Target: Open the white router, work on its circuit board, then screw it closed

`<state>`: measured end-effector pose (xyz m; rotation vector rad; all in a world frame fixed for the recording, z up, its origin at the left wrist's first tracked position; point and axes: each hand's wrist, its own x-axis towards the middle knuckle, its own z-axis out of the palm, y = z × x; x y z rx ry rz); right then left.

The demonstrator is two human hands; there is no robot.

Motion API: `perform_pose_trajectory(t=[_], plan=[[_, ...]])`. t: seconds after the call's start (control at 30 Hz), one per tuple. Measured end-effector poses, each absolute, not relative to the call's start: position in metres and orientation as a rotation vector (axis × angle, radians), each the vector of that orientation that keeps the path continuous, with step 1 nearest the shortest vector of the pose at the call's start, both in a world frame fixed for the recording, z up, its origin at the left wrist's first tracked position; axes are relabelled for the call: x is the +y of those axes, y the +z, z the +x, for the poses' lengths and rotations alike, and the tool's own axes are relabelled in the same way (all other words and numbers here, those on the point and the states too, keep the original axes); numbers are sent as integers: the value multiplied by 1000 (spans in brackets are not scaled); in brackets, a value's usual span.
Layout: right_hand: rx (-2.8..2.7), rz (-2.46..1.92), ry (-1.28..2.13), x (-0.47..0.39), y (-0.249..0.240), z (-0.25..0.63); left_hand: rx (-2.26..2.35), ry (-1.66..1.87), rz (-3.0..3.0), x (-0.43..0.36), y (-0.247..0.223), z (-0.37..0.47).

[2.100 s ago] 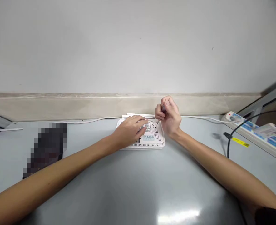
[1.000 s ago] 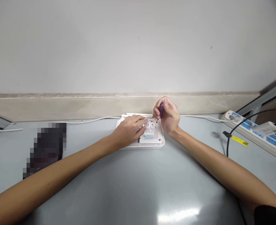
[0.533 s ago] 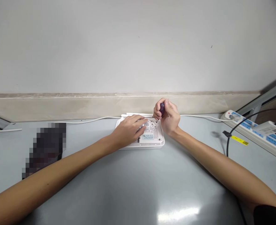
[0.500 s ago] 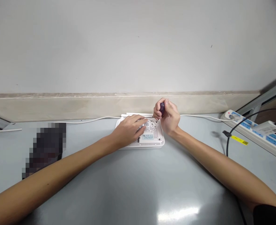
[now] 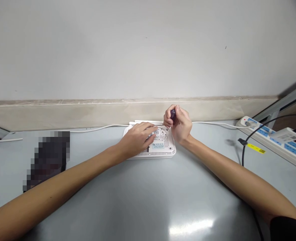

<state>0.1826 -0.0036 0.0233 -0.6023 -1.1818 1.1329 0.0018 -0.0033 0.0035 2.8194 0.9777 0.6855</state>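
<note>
A white router-like device [image 5: 160,150] with small vent holes and printed labels lies on the grey table [image 5: 128,194], close to the wall. My left hand [image 5: 139,139] rests flat over its left part, fingers spread across the labels. At the device's right back corner, my right hand [image 5: 179,122] is closed around a dark handle [image 5: 172,114], whose top end shows between the fingers. Whatever lies below the handle is hidden by the hand.
On the right, a white power strip [image 5: 276,139] holds a plug and a white adapter [image 5: 287,135]. A black cable [image 5: 243,155] with a yellow tag [image 5: 255,148] runs beside it. A blurred dark object [image 5: 50,157] lies at left. A white cable [image 5: 95,129] runs along the wall.
</note>
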Motion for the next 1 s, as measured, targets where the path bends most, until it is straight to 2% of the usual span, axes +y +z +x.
perform_pose_trajectory(t=[1.0], plan=[[-1164, -633, 1108, -8, 26, 184, 977, 686, 2801, -5, 5, 2]])
